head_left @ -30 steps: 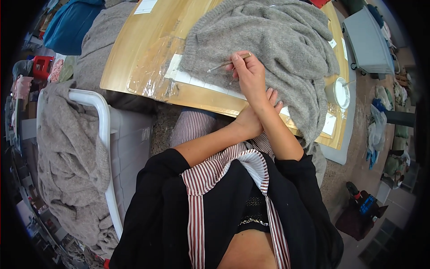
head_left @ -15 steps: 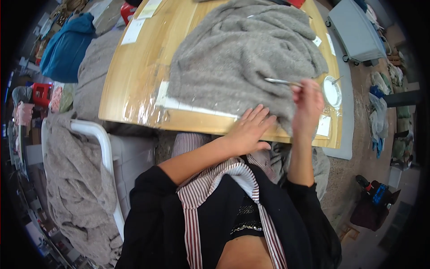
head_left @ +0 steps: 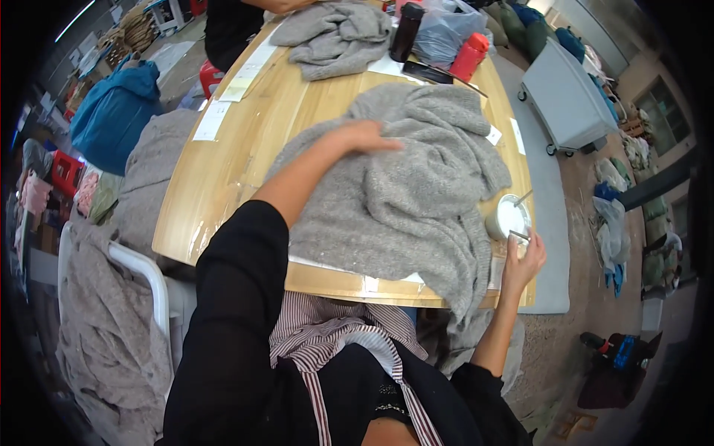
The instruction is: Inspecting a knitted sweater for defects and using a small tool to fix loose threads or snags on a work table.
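Observation:
A grey fuzzy knit garment lies bunched on the wooden table, its near edge hanging over the front. My left hand reaches across its far left part, fingers stretched out and slightly blurred, holding nothing that I can see. My right hand is closed on a slim pointed tool at the near rim of a white cup. The cup has a white inside and a thin stick leaning in it. Whether the tool touches the cup's contents I cannot tell.
Farther back are another grey knit, a black bottle, a red bottle, a plastic bag and a dark phone-like object. Another person's arm rests at the far edge. A grey wheeled bin stands right.
My right hand has moved with the tool from above the garment to the cup. My left hand has gone from the garment's near edge to its far left part. The view now reaches farther back.

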A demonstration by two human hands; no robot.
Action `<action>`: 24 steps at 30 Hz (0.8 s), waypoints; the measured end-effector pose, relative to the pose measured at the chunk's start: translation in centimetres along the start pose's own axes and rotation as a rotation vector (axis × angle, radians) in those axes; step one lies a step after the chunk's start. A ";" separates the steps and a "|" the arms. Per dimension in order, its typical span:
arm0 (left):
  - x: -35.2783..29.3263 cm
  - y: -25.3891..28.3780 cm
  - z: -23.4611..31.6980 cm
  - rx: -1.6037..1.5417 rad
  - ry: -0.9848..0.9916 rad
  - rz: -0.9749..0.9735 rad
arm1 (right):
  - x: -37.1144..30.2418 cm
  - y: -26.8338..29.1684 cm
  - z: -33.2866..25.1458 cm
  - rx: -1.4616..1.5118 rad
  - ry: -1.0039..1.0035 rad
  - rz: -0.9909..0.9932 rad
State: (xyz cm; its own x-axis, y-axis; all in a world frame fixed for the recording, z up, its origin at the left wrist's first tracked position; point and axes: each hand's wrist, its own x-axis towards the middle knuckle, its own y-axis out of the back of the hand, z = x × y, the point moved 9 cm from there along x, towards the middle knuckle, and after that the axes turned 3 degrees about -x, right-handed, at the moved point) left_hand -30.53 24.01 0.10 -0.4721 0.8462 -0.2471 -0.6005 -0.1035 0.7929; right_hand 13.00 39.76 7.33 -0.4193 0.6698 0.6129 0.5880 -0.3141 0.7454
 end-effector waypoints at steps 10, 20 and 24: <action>-11.2 1.6 0.6 -0.189 0.110 0.428 | -12.9 -8.6 -16.0 1.557 -0.666 -1.283; -52.8 10.4 -0.6 -0.545 -0.148 1.544 | -8.6 0.6 -59.7 2.122 -0.045 -1.718; -68.8 6.9 -3.7 -0.338 0.208 1.946 | -17.8 12.7 -68.5 1.743 0.964 -1.521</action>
State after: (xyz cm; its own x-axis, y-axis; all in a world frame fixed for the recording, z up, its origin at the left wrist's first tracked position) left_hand -4.53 -36.87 20.50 -0.5649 -0.5698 0.5968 0.6608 -0.7456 -0.0864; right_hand -19.48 -22.22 23.86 -0.6417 -0.6589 0.3925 -0.6752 0.7281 0.1183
